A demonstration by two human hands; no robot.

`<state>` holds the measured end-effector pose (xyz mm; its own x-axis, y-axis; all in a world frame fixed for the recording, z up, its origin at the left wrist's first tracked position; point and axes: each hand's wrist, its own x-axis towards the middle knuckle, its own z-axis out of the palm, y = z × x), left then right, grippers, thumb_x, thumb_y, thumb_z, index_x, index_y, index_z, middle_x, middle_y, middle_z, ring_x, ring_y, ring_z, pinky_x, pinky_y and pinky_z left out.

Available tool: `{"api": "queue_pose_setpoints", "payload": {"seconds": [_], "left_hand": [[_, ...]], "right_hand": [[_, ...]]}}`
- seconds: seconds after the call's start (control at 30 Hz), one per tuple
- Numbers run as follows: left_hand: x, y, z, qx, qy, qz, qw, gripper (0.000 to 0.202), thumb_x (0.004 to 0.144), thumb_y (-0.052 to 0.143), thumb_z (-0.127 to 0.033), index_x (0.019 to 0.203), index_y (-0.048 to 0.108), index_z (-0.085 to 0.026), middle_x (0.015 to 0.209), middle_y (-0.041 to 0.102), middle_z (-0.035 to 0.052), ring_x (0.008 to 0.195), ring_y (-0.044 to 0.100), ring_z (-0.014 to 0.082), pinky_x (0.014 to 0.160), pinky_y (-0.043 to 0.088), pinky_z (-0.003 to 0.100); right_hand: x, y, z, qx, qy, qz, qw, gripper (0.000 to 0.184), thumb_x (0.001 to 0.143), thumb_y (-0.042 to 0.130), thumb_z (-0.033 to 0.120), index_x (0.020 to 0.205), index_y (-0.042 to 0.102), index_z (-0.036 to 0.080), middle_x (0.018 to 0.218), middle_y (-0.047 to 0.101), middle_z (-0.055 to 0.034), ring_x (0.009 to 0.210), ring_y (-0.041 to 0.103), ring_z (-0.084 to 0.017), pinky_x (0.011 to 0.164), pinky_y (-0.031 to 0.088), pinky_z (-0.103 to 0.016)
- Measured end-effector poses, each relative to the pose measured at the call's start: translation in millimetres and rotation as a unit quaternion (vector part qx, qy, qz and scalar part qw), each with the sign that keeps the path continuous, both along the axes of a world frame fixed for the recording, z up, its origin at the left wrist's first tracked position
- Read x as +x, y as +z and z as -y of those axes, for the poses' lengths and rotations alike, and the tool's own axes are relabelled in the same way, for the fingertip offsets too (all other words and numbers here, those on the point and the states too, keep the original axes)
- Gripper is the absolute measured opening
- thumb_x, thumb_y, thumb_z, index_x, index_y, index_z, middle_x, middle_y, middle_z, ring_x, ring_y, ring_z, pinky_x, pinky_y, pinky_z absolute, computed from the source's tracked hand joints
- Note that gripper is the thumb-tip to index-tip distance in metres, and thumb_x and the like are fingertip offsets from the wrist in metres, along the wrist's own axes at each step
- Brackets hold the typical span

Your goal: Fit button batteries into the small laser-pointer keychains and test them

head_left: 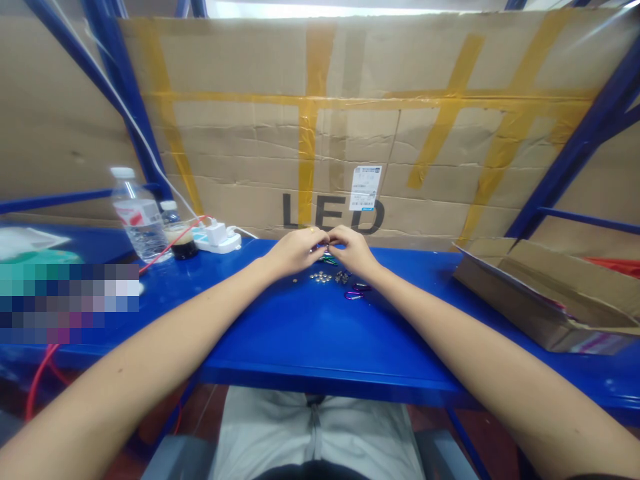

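Note:
My left hand [299,251] and my right hand [353,251] meet at the far side of the blue table [320,333], fingertips pinched together. Whatever they hold between them is too small and covered to name. Just under the fingers lies a green carabiner [329,259], partly hidden. Nearer to me are a cluster of small silver pieces [321,277] and a darker group of small metal parts [342,277]. A purple carabiner [353,295] rests beside my right wrist, with another dark-coloured one partly behind it. One tiny gold-coloured piece [295,281] sits apart on the left.
At the left stand a water bottle [140,223], a smaller bottle of dark liquid [181,233] and a white power strip [220,240] with cords. An open cardboard box [530,300] occupies the right side. A large taped cardboard sheet [240,147] rises behind the table.

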<state>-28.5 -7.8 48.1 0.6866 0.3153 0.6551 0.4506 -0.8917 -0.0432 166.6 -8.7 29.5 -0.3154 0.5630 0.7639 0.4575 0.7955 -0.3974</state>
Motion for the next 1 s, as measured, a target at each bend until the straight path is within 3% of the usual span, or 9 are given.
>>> {"api": "queue_pose_setpoints", "payload": {"seconds": [0.17, 0.27, 0.43, 0.6, 0.83, 1.0], "left_hand": [[2, 4.0, 7, -0.001, -0.016, 0.069, 0.997, 0.012, 0.086, 0.053, -0.012, 0.095, 0.058, -0.017, 0.088, 0.062, 0.005, 0.082, 0.059, 0.0167, 0.074, 0.049, 0.031], [4, 7.8, 13, 0.026, -0.054, 0.129, 0.99, 0.026, 0.077, 0.05, 0.0, 0.097, 0.051, -0.017, 0.09, 0.056, 0.0048, 0.083, 0.056, 0.0158, 0.074, 0.05, 0.031], [9, 8.6, 17, 0.019, -0.114, 0.104, 0.988, 0.044, 0.068, 0.044, 0.006, 0.103, 0.045, -0.019, 0.1, 0.052, 0.0067, 0.09, 0.056, 0.0166, 0.08, 0.051, 0.034], [8, 6.6, 16, -0.014, -0.095, 0.063, 0.993, 0.046, 0.067, 0.043, 0.005, 0.106, 0.043, -0.019, 0.1, 0.051, 0.0065, 0.091, 0.056, 0.0177, 0.082, 0.051, 0.035], [5, 10.1, 18, -0.018, -0.065, 0.12, 0.99, 0.043, 0.069, 0.043, 0.005, 0.105, 0.043, -0.019, 0.088, 0.053, 0.0023, 0.076, 0.056, 0.0137, 0.073, 0.049, 0.031], [4, 10.8, 16, -0.02, -0.044, 0.117, 0.992, 0.037, 0.074, 0.044, 0.002, 0.104, 0.046, -0.018, 0.09, 0.056, 0.0043, 0.078, 0.057, 0.0147, 0.076, 0.049, 0.032]], "right_hand": [[1, -1.0, -2, -0.003, -0.004, -0.011, 1.0, 0.021, 0.073, 0.055, 0.006, 0.083, 0.068, 0.019, 0.085, 0.062, -0.0028, 0.081, 0.063, -0.016, 0.078, 0.055, -0.033], [1, -1.9, -3, -0.003, -0.008, -0.018, 1.0, 0.019, 0.074, 0.056, 0.007, 0.084, 0.068, 0.019, 0.088, 0.065, -0.0034, 0.082, 0.064, -0.017, 0.079, 0.056, -0.034], [2, -2.8, -4, -0.004, -0.007, -0.019, 1.0, 0.015, 0.076, 0.057, 0.009, 0.083, 0.067, 0.019, 0.084, 0.062, -0.0028, 0.078, 0.064, -0.016, 0.075, 0.056, -0.033], [1, -4.5, -5, -0.006, 0.005, -0.024, 1.0, 0.009, 0.08, 0.059, 0.015, 0.082, 0.067, 0.018, 0.084, 0.062, -0.0031, 0.078, 0.065, -0.017, 0.075, 0.056, -0.033], [2, -4.6, -6, -0.007, -0.014, -0.015, 1.0, 0.013, 0.078, 0.059, 0.013, 0.085, 0.068, 0.019, 0.087, 0.065, -0.0039, 0.081, 0.065, -0.018, 0.078, 0.055, -0.034], [1, -1.0, -1, -0.035, -0.035, -0.007, 0.999, 0.013, 0.078, 0.059, 0.014, 0.086, 0.068, 0.018, 0.087, 0.068, -0.0044, 0.081, 0.064, -0.018, 0.078, 0.053, -0.035]]}}
